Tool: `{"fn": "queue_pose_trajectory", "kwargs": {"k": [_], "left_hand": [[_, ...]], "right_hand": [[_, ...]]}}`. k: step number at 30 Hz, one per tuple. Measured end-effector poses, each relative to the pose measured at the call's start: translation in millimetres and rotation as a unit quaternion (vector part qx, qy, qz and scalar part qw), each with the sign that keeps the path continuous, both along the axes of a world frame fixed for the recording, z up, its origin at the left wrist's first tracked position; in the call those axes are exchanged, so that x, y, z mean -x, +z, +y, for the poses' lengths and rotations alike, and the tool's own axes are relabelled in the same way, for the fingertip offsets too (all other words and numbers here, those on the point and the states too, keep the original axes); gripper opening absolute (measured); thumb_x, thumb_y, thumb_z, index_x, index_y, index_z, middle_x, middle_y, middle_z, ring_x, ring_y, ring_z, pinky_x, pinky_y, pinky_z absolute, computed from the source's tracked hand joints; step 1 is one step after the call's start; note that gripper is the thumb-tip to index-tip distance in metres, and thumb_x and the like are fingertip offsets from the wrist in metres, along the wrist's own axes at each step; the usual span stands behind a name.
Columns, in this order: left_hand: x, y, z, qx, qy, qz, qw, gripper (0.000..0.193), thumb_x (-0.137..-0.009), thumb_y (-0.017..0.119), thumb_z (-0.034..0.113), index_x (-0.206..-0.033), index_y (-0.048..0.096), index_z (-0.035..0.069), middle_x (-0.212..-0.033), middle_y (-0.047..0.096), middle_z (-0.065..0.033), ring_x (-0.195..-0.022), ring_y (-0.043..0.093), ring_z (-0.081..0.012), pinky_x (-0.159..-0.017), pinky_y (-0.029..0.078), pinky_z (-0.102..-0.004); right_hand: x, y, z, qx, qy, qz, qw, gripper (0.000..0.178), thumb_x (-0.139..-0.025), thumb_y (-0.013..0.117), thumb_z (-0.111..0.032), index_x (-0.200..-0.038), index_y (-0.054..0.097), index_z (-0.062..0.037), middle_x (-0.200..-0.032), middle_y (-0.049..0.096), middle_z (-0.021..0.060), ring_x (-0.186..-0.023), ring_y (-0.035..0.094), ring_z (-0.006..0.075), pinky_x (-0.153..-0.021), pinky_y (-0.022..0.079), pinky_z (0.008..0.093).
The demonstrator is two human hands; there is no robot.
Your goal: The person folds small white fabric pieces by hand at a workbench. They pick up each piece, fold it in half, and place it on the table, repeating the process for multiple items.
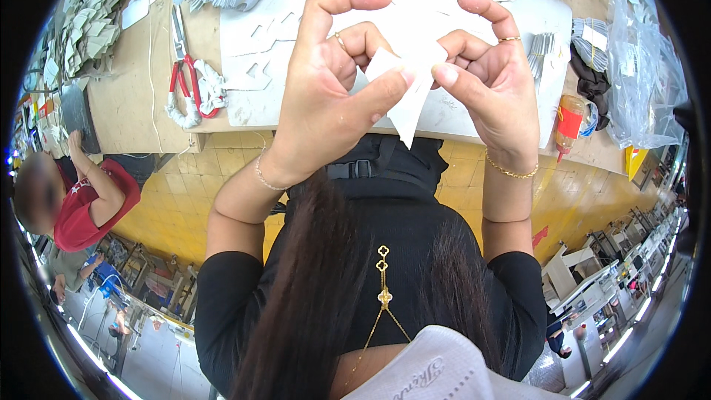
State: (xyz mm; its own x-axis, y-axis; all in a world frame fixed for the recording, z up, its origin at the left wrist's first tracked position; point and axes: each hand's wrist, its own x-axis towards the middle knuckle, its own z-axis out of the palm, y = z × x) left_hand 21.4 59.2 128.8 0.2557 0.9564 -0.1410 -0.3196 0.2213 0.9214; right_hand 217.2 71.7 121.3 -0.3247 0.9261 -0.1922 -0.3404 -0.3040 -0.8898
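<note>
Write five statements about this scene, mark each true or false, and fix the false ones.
1. The left hand and right hand pinch one white piece between them. True.
2. The red-handled scissors lie to the right of both hands. False: the red-handled scissors lie on the table to the left of them.
3. A bottle with a red label is on the right side of the table. True.
4. The nearest co-worker, at the left, wears a blue top. False: the co-worker's top is red.
5. A clear plastic bag lies at the right end of the table. True.
</note>
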Motion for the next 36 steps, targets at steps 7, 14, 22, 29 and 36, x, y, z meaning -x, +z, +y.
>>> {"fn": "queue_pose_trajectory", "kwargs": {"k": [7, 14, 22, 29, 36], "left_hand": [[-0.5, -9.3, -2.7, -0.1, 0.02, 0.098, 0.99, 0.06, -0.087, 0.063, -0.01, -0.138, 0.031, -0.001, -0.088, 0.061, -0.0059, -0.086, 0.059, -0.0099, -0.082, 0.047, -0.0228], [0.1, -13.3, -4.3, -0.207, 0.014, 0.2, 0.958, 0.061, -0.087, 0.064, -0.01, -0.137, 0.029, -0.005, -0.089, 0.06, -0.0064, -0.088, 0.059, -0.0103, -0.088, 0.043, -0.0235], [0.6, -11.2, -2.6, -0.103, -0.003, 0.111, 0.989, 0.065, -0.087, 0.062, -0.011, -0.141, 0.027, 0.0, -0.093, 0.061, -0.0064, -0.092, 0.059, -0.0104, -0.087, 0.045, -0.0241], [-2.1, -13.5, -5.6, -0.118, -0.012, 0.093, 0.989, 0.067, -0.087, 0.06, -0.013, -0.141, 0.023, 0.001, -0.097, 0.06, -0.0084, -0.097, 0.058, -0.0121, -0.093, 0.043, -0.0266], [-1.1, -16.8, -7.4, -0.156, -0.016, 0.13, 0.979, 0.067, -0.087, 0.06, -0.013, -0.14, 0.023, 0.001, -0.101, 0.06, -0.0096, -0.099, 0.057, -0.0127, -0.095, 0.042, -0.0277]], "right_hand": [[4.4, -5.1, -4.2, 0.013, -0.027, 0.004, 1.0, 0.073, -0.083, 0.075, 0.003, -0.14, 0.03, -0.0033, -0.094, 0.066, 0.0103, -0.09, 0.065, 0.0135, -0.084, 0.053, 0.0266], [8.4, -3.2, -7.0, 0.002, -0.04, -0.017, 0.999, 0.073, -0.082, 0.074, 0.005, -0.14, 0.03, -0.0047, -0.093, 0.065, 0.0083, -0.088, 0.064, 0.0119, -0.084, 0.052, 0.0255], [5.2, -5.9, -5.1, 0.042, -0.016, 0.034, 0.998, 0.071, -0.082, 0.074, 0.005, -0.139, 0.032, -0.0062, -0.094, 0.065, 0.0072, -0.09, 0.062, 0.0116, -0.085, 0.051, 0.0257], [5.3, -8.0, -5.1, 0.024, -0.001, 0.04, 0.999, 0.072, -0.082, 0.073, 0.005, -0.14, 0.032, -0.0063, -0.096, 0.066, 0.0074, -0.092, 0.063, 0.012, -0.086, 0.051, 0.026], [-0.9, -0.3, -3.3, 0.008, 0.004, -0.021, 1.0, 0.072, -0.083, 0.072, 0.005, -0.141, 0.031, -0.0051, -0.094, 0.066, 0.0085, -0.088, 0.065, 0.0121, -0.081, 0.052, 0.0246]]}}
